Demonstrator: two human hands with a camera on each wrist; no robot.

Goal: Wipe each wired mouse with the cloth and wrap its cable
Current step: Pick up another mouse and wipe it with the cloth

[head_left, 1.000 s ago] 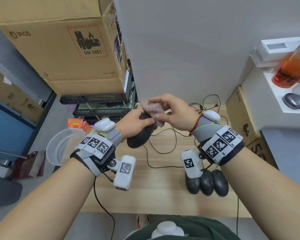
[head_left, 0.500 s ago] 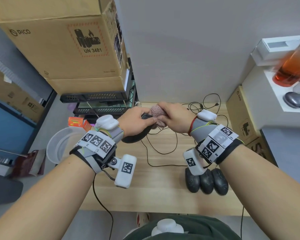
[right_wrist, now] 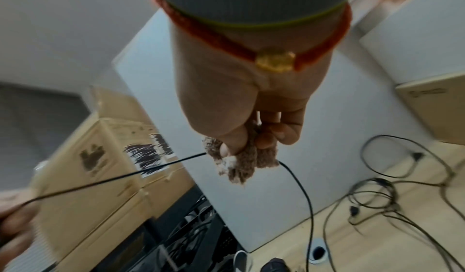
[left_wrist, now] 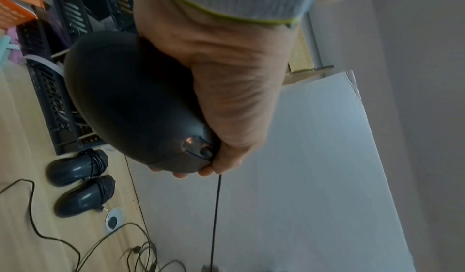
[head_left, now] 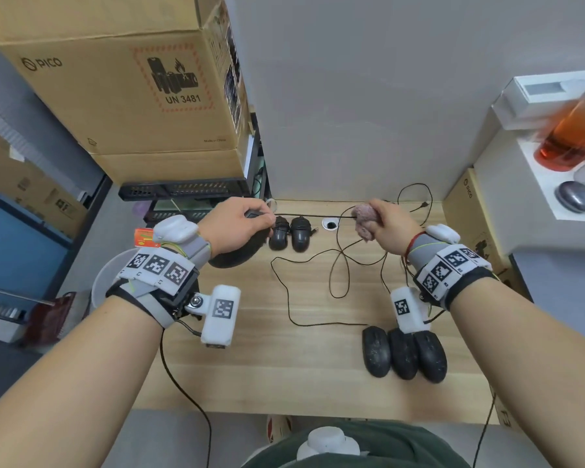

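Note:
My left hand (head_left: 240,224) grips a black wired mouse (head_left: 235,253) (left_wrist: 130,101) above the table's far left, fingers curled round its front where the cable leaves. That cable (head_left: 314,216) (left_wrist: 216,216) runs taut to my right hand (head_left: 380,219), which pinches a brownish cloth (head_left: 363,219) (right_wrist: 241,162) folded round the cable (right_wrist: 125,174). Two mice with wrapped cables (head_left: 289,233) (left_wrist: 78,182) lie at the back. Three more black mice (head_left: 404,354) sit side by side at the front right.
Loose black cables (head_left: 338,275) loop over the wooden table (head_left: 267,366) and tangle at its back right. A cable hole (head_left: 330,225) sits by the grey partition. Cardboard boxes (head_left: 122,89) stand on the left, a white shelf with an orange bottle (head_left: 574,130) on the right.
My hands have drawn apart: the right hand slid the cloth rightwards along the cable, which now runs taut. The left hand keeps the mouse, a little further left.

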